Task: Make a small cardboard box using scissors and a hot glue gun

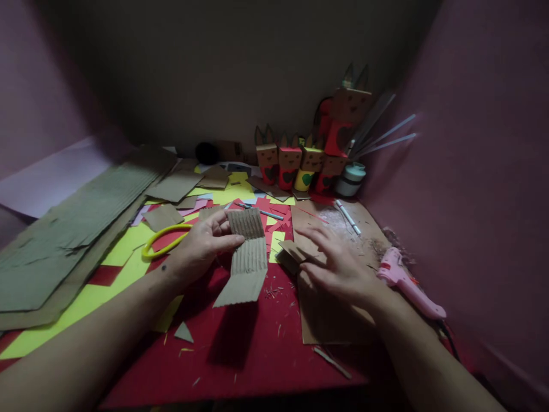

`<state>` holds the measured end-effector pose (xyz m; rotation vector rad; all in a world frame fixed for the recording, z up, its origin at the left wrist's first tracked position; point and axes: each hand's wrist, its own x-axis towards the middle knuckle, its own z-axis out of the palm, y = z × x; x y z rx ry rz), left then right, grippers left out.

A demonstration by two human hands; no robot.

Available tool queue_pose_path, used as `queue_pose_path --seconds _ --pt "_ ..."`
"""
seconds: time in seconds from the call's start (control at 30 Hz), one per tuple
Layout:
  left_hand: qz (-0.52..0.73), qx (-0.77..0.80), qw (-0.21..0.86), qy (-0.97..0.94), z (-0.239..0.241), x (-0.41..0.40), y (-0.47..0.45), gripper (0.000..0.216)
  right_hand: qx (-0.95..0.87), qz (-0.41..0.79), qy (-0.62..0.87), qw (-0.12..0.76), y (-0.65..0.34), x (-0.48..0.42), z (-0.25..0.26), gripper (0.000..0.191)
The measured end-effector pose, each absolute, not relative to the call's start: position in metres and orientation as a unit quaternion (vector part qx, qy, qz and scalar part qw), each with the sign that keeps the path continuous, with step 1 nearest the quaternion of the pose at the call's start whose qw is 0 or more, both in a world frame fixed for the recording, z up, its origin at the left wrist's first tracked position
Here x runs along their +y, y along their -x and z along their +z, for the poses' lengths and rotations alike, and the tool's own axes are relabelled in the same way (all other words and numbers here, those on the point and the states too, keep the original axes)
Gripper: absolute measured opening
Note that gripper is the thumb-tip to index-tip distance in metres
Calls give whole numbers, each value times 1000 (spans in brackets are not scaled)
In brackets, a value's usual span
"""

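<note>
My left hand (210, 243) pinches a corrugated cardboard strip (249, 257), thumb on its ribbed face. The strip is creased across into sections, and its lower end bends toward me above the red table surface. To the right, my right hand (338, 263) has its thumb and fingers apart around a small folded cardboard piece (291, 252). Whether the fingertips touch that piece is hard to make out. Beneath this hand lies a flat brown cardboard sheet (317, 320).
Right of my hand lies a pink glue gun (407, 286). A yellow ring-shaped handle (150, 247) is by my left wrist. Behind are a pen-like cutter (268, 213), a white marker (348, 217), cardboard-headed figures (287, 166) and a white pot (350, 180). Large cardboard sheets (77, 229) lie left.
</note>
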<state>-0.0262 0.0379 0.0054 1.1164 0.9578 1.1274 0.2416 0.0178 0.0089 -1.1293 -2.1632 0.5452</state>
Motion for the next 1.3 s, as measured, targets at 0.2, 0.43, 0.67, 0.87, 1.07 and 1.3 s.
queue_pose_path --seconds 0.2,0.43,0.67,0.87,1.07,1.3 --pt "409 442 607 -518 -9 39 22 52 -862 177 416 228 -224 35 -22 71" --pt "395 456 601 -524 -2 32 16 34 -736 326 461 373 -221 36 -22 50" --pt "455 409 610 -504 4 22 12 35 -476 603 433 471 -222 22 -14 40" --pt "443 413 578 -547 7 23 13 19 -436 660 425 439 -220 20 -12 24" --pt "380 364 652 -546 -5 16 13 17 -414 673 433 435 -213 19 -19 34" --pt "315 337 590 -663 5 10 9 22 -487 691 391 365 -207 16 -25 36"
